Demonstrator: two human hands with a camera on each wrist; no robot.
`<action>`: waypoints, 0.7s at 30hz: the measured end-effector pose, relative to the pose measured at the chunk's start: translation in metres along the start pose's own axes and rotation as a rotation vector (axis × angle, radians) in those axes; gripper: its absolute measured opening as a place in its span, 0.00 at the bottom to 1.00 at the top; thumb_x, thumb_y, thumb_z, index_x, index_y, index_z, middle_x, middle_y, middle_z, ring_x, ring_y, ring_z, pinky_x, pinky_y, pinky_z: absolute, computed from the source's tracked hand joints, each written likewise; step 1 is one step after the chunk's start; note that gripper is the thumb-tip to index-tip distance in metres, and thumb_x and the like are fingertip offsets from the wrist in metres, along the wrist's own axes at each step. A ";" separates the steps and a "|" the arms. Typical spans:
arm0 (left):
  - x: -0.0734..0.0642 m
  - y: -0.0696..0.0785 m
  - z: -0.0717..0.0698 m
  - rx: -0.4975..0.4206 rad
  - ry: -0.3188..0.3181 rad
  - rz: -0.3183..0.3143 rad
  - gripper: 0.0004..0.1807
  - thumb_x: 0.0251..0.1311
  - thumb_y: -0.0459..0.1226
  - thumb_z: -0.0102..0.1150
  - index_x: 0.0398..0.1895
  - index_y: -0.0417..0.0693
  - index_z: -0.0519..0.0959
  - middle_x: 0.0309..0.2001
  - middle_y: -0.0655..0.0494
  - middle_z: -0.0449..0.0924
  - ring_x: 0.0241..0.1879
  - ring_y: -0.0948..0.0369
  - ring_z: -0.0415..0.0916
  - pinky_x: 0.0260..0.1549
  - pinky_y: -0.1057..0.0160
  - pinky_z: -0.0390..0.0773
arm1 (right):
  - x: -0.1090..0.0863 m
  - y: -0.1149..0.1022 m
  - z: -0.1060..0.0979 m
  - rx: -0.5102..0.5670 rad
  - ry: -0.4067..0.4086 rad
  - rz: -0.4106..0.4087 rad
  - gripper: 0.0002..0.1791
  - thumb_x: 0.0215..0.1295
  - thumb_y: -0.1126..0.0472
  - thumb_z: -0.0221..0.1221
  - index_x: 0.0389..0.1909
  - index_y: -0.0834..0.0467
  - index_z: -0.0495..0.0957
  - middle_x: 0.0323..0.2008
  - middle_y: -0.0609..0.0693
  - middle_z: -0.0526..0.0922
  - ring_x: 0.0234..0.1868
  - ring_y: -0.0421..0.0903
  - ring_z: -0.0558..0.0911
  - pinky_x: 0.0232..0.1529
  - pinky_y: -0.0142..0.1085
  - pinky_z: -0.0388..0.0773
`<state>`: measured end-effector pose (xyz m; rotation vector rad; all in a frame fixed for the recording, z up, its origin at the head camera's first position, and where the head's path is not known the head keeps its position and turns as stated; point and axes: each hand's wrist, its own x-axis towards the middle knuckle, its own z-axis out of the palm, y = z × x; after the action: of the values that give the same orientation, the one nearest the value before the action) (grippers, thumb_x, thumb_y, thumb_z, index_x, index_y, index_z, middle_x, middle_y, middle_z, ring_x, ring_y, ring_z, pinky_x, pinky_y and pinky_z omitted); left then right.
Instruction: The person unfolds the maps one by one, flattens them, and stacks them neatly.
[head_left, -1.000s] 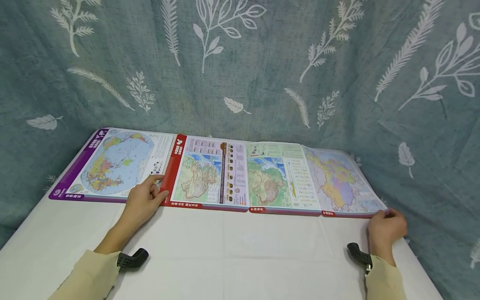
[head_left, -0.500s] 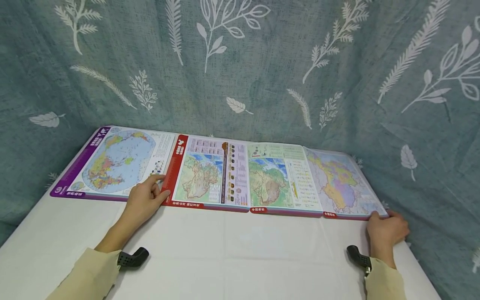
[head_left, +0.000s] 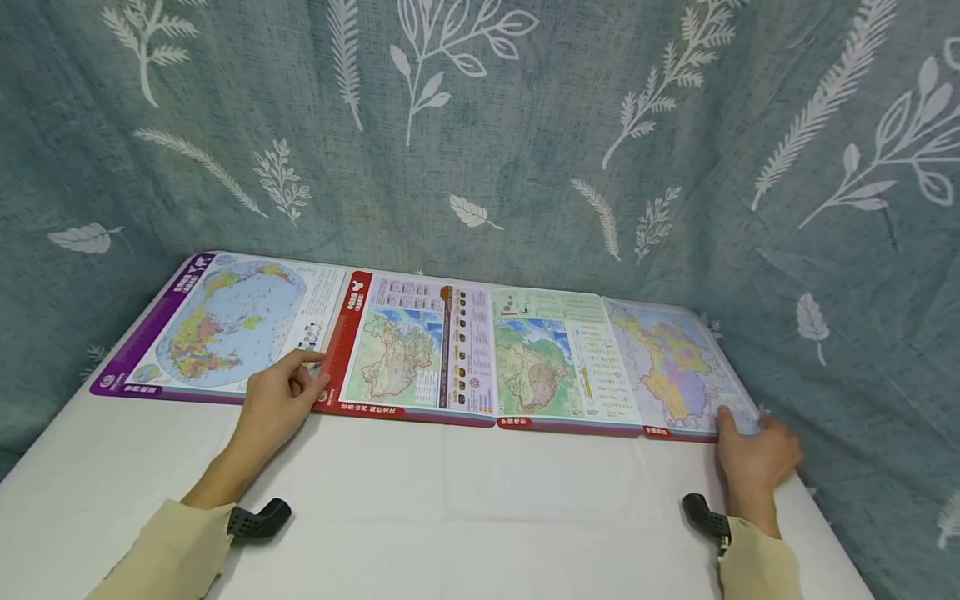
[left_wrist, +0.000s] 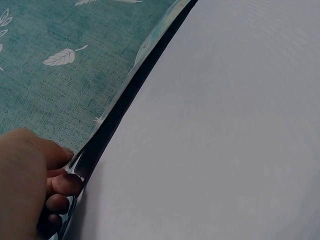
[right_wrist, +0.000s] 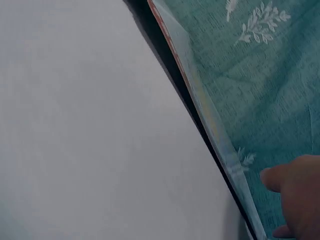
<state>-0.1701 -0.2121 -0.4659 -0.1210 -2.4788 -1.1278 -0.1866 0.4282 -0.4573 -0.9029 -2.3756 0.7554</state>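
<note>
In the head view a long folding map (head_left: pixel 465 350) lies unfolded across the far part of the white table, a purple-edged world map panel (head_left: pixel 232 321) at left and red-labelled China panels to its right. My left hand (head_left: pixel 277 408) pinches its near edge beside the red strip (head_left: pixel 341 350); in the left wrist view thumb and fingers close around that edge. At the rightmost panel (head_left: pixel 671 367) my right hand (head_left: pixel 757 454) lies over the near corner, its thumb extended above the surface. The right wrist view shows this thumb (right_wrist: pixel 274 177) apart from the map's edge (right_wrist: pixel 220 145).
A blue-green curtain (head_left: pixel 525 208) with white leaf prints hangs directly behind the map and down the right side. The white tablecloth (head_left: pixel 465 508) stretches toward me. Black wrist devices (head_left: pixel 258 521) stick out from both sleeves.
My right hand has shifted left along the near right corner, its thumb moving from the corner's edge to over the panel. The left hand keeps its hold with little movement.
</note>
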 end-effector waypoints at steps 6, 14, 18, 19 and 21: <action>-0.001 -0.001 0.003 0.002 0.046 -0.035 0.10 0.68 0.35 0.68 0.49 0.42 0.85 0.26 0.53 0.80 0.24 0.61 0.69 0.26 0.69 0.66 | -0.011 -0.019 0.007 0.037 0.002 -0.123 0.37 0.73 0.51 0.59 0.70 0.75 0.67 0.67 0.80 0.66 0.73 0.75 0.60 0.74 0.65 0.51; 0.000 -0.002 0.004 -0.006 0.136 -0.030 0.04 0.66 0.31 0.66 0.42 0.45 0.87 0.25 0.54 0.79 0.24 0.61 0.69 0.26 0.70 0.65 | -0.031 -0.042 0.017 0.118 -0.006 -0.274 0.32 0.72 0.54 0.63 0.65 0.75 0.72 0.62 0.77 0.73 0.69 0.74 0.67 0.73 0.64 0.56; 0.000 -0.003 0.003 -0.015 0.178 -0.019 0.03 0.66 0.30 0.66 0.39 0.45 0.87 0.24 0.54 0.79 0.23 0.63 0.68 0.26 0.72 0.64 | -0.044 -0.052 0.024 0.147 -0.016 -0.330 0.30 0.70 0.54 0.65 0.62 0.74 0.75 0.60 0.76 0.75 0.66 0.74 0.69 0.69 0.63 0.60; 0.001 -0.003 0.002 -0.016 0.188 -0.019 0.03 0.66 0.30 0.66 0.38 0.45 0.87 0.24 0.54 0.79 0.23 0.63 0.68 0.26 0.72 0.64 | -0.047 -0.055 0.027 0.160 -0.015 -0.349 0.30 0.68 0.55 0.66 0.61 0.73 0.76 0.59 0.76 0.76 0.66 0.73 0.70 0.68 0.62 0.61; 0.002 -0.004 0.001 -0.016 0.201 -0.020 0.02 0.67 0.31 0.66 0.37 0.45 0.87 0.24 0.53 0.79 0.23 0.64 0.67 0.25 0.72 0.64 | -0.053 -0.061 0.032 0.175 -0.028 -0.372 0.29 0.68 0.54 0.66 0.60 0.72 0.76 0.59 0.75 0.76 0.65 0.73 0.70 0.67 0.63 0.61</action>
<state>-0.1728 -0.2141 -0.4684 0.0124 -2.2987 -1.1105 -0.1974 0.3422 -0.4546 -0.3649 -2.3595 0.8090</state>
